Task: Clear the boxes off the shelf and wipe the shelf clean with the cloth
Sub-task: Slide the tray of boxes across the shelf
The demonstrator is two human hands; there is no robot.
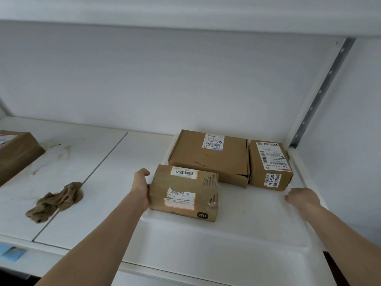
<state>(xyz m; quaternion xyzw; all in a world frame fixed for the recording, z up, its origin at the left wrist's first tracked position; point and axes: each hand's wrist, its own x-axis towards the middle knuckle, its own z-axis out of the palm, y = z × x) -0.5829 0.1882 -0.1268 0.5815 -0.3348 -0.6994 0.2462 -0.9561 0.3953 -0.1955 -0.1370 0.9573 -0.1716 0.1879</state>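
Brown cardboard shows first at the far left, where a partly cropped box (14, 153) sits on the left panel of the white shelf (115, 162), beside smudged grey-green marks on the surface. Just right of those marks, the crumpled tan cloth (55, 201) lies on the shelf, touched by neither hand, so wiping looks not yet begun or at least unfinished. Further right, the left hand (142, 188) is wrapped around the left end of a taped box with a small logo (183, 190), thumb over its top edge and palm against its side; this seems to be the box now being taken. Behind it lies a wide flat box (208, 155) with a torn front corner, and touching that box's right side stands a smaller labelled box (268, 164) near the shelf's right edge. The right hand (301, 198) hovers just in front of the smaller box, holding nothing, fingers loosely curled. With four boxes on the shelf and stains showing, most of the task appears to remain.
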